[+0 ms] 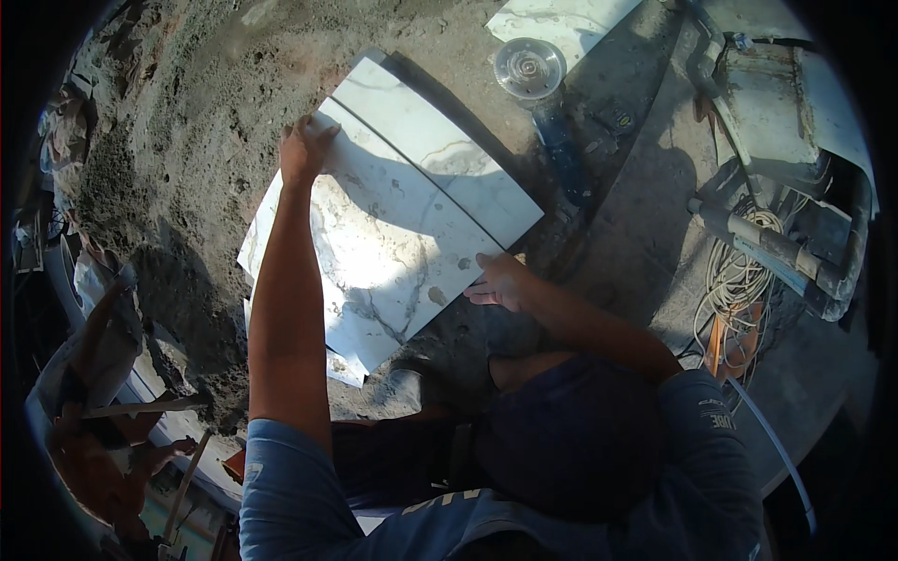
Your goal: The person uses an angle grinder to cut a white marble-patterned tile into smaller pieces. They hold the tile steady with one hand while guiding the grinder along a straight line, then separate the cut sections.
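A large white tile [374, 234] with grey marble veining lies tilted across the ground, marked by dirt spots and shadow. A narrower tile strip [440, 140] lies along its far right side, with a dark straight gap between the two. My left hand [307, 151] is closed on the large tile's far left corner, at the end of this gap. At the near right corner, my right hand [500, 280] grips the tile's edge, its thumb by the top face and its fingers lower down. Part of another white piece [346, 366] shows from under the near left edge.
An angle grinder [559, 140] with a round disc lies beyond the strip. Another marbled tile [599, 28] lies at the far edge. To the right are a metal-framed machine [767, 112], coiled cable [739, 262] and a pale hose [781, 453]. Rough soil [187, 103] spreads leftward.
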Tool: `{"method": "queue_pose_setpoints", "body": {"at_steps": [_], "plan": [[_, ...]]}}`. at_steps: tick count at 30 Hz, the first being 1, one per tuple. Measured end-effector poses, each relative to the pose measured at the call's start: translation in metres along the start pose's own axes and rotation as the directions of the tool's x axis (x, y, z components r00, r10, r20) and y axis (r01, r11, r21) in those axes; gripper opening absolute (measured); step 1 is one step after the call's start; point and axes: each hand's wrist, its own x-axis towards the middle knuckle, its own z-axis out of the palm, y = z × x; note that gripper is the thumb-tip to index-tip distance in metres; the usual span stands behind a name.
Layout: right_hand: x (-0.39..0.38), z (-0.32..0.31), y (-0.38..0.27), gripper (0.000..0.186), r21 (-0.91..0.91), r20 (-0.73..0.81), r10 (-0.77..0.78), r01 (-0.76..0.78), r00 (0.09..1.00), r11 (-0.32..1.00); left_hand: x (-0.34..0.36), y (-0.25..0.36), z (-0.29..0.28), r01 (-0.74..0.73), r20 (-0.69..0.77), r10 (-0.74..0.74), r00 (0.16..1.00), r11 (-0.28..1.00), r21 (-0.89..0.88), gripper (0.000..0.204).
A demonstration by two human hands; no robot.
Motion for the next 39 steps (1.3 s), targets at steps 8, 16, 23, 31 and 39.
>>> {"method": "queue_pose_setpoints", "body": {"at_steps": [8,16,23,31,39], "plan": [[-0.009,0.006,-0.013,0.053,-0.013,0.020,0.012,-0.011,1.000,1.000,0.008,-0.013,0.003,0.003,0.016,-0.003,1.000,1.000,-0.007,0.077],[-0.060,-0.072,-0.073,0.042,-0.866,-0.011,-0.452,0.218,0.892,0.451,-0.008,0.002,-0.001,0.030,-0.084,-0.020,0.996,0.994,0.110,0.075],[-0.038,-0.102,-0.187,0.073,-0.980,-0.179,-0.938,0.035,0.297,0.198,-0.096,0.077,0.006,-0.168,-0.408,0.101,0.907,0.977,-0.133,0.061],[-0.042,-0.092,-0.180,0.066,-0.802,-0.225,-0.881,0.434,0.417,0.410,-0.240,0.217,0.001,-0.131,-0.120,0.071,0.990,0.769,-0.626,0.046],[-0.157,-0.040,-0.091,0.075,-0.459,-0.020,-0.904,0.799,0.427,0.388,-0.267,0.295,0.000,0.492,0.411,0.401,0.818,-0.120,-0.862,0.118]]}}
